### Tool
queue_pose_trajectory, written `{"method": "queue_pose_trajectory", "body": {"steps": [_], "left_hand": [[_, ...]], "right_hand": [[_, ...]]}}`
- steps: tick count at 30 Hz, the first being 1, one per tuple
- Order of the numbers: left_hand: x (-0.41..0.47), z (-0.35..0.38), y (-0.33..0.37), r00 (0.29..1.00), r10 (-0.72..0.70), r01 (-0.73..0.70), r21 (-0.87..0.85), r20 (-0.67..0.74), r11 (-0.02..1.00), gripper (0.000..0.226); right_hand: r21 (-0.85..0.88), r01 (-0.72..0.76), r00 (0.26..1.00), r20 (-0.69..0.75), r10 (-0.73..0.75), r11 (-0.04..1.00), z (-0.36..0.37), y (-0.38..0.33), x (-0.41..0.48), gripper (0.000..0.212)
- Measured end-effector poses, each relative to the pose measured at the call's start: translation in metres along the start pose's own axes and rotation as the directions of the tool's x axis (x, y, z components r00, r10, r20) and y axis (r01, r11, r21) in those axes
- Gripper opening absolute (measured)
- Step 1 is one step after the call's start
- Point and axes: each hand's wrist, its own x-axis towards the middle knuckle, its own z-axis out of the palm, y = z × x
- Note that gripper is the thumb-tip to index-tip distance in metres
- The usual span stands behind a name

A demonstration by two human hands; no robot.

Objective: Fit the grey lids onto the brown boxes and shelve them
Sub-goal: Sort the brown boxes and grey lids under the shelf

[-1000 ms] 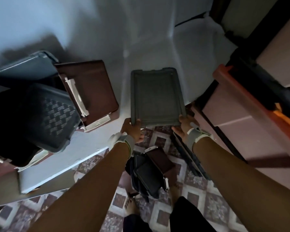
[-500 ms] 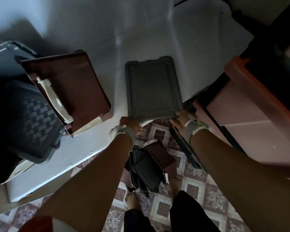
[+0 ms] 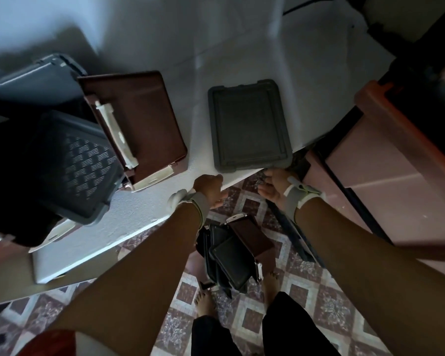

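The white table (image 3: 144,209) lies in front of the left hand (image 3: 208,185) and right hand (image 3: 274,185); the brown box (image 3: 139,119), left of the left hand, has no lid yet; the grey lid (image 3: 249,127) lies flat just past both hands; it is too dark to tell if either hand grips it.

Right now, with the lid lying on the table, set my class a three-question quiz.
1. True or false: the grey lid is fitted on a box.
2. The brown box on the white table lies which side of the lid? A left, B right, C behind.
3. Fill in: a pile of lids and a box sits on the tiled ___.
Key: 1 false; 2 A; 3 floor.
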Motion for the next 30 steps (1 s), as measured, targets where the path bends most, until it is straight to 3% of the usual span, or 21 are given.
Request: {"method": "queue_pose_trajectory", "body": {"steps": [3,6,9,15,18,22,26,30], "left_hand": [[-0.019,-0.021,-0.015,0.999,0.002,-0.001,-0.025,0.047,1.0,0.026],[-0.046,-0.052,-0.032,0.999,0.042,-0.041,-0.081,0.003,0.996,0.016],[-0.064,-0.092,-0.051,0.998,0.063,-0.065,-0.134,-0.014,0.989,0.024],[-0.099,-0.187,-0.076,0.966,0.068,-0.133,-0.251,-0.25,0.959,0.024],[-0.108,-0.219,-0.083,0.934,0.076,-0.205,-0.351,-0.348,0.914,0.022],[-0.108,-0.237,-0.086,0.965,0.07,-0.204,-0.553,-0.253,0.808,0.016],[-0.105,-0.24,-0.082,0.957,0.121,-0.249,-0.532,-0.264,0.809,0.014],[-0.101,-0.249,-0.071,0.917,0.159,-0.315,-0.419,-0.366,0.852,0.019]], "right_hand": [[-0.105,0.015,0.991,0.137,-0.001,0.994,0.025,0.009,-0.034,0.016],[-0.201,0.047,0.975,0.224,-0.001,0.978,0.057,0.02,-0.065,0.016],[-0.299,0.102,0.952,0.307,-0.005,0.949,0.093,0.036,-0.094,0.012],[-0.442,0.203,0.884,0.467,0.031,0.874,0.171,0.065,-0.147,0.014],[-0.429,0.197,0.849,0.524,0.066,0.882,0.202,0.076,-0.159,0.018],[-0.359,0.094,0.859,0.501,0.107,0.928,0.237,0.084,-0.167,0.021],[-0.336,0.101,0.88,0.469,0.073,0.936,0.262,0.092,-0.168,0.02],[-0.291,0.089,0.876,0.479,0.065,0.953,0.267,0.093,-0.171,0.015]]}}
